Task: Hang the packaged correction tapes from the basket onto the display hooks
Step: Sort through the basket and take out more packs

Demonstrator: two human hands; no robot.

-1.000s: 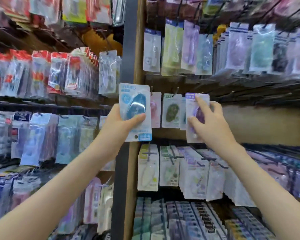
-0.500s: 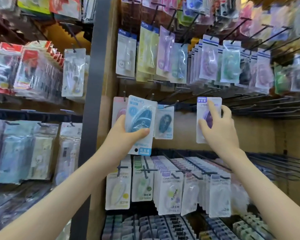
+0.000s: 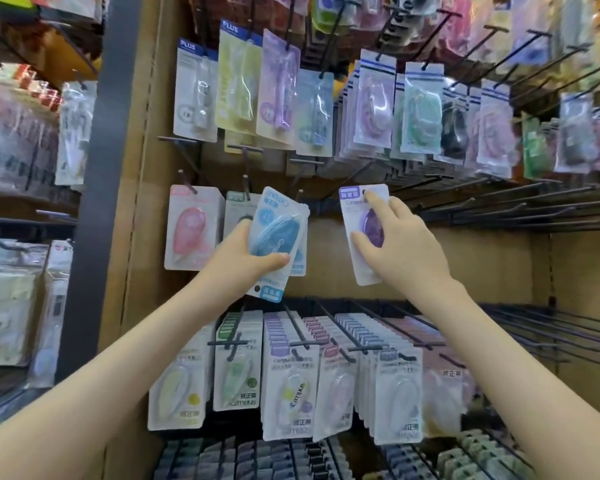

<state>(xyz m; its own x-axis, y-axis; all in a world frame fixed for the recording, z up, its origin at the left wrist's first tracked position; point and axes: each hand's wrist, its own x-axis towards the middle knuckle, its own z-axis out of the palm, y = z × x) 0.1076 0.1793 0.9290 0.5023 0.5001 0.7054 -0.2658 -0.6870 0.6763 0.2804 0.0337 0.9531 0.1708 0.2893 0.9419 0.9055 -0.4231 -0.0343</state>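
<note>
- Dark grey upright post btw L & R bays, runs top to bottom of view.
- Tan backboard behind R bay.
- Red-topped packs, L bay upper row; blurred, contents unclear.
- Pale bagged goods in row below them.

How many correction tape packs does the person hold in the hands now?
2. The left hand grips a tilted blue pack; the right hand holds a purple pack upright, further right. Another pack may be hidden behind the blue one.
</note>
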